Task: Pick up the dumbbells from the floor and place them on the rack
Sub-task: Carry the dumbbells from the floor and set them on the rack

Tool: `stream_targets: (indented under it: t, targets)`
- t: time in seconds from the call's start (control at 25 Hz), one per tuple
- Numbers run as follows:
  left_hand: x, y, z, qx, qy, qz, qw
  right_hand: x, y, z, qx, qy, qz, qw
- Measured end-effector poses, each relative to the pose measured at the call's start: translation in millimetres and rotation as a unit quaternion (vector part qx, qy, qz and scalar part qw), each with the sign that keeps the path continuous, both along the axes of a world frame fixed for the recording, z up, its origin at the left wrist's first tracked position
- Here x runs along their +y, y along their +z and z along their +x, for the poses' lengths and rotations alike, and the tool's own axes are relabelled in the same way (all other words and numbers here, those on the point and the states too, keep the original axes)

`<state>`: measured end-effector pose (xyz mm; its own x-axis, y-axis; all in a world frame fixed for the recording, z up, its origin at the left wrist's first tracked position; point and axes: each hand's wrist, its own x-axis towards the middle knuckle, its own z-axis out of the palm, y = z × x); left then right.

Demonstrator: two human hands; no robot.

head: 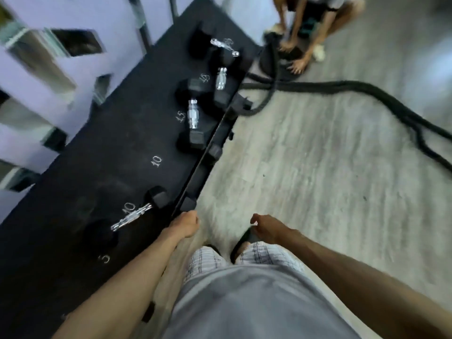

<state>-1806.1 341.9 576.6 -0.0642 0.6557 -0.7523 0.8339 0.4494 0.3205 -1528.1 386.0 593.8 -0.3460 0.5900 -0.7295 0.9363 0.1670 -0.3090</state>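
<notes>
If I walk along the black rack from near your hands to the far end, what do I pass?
10 dumbbell, painted 10 mark, first 15 dumbbell, second 15 dumbbell, last dumbbell.
</notes>
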Motion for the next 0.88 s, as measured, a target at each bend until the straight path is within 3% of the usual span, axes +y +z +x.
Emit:
stream_targets:
  t: [0.2, 0.44, 0.68, 0.88]
  targets:
    - [26, 10, 120, -0.008, -0.199, -0.001, 0.98, -80, 1, 116, -0.002, -0.198, -0.001, 0.98]
    - [22, 19, 282, -0.003, -0.397, -0.002, 0.918, -176, 0, 240, 0.015, -0.391, -0.002, 0.92]
    - [-12, 19, 469, 0.029, -0.529, 0.006, 0.848, -283, -3, 376, 0.052, -0.562, -0.006, 0.826]
    - [-69, 22, 623, 0.018, -0.623, -0.022, 0.782, -379, 0, 458, 0.06, -0.691, 0.006, 0.72]
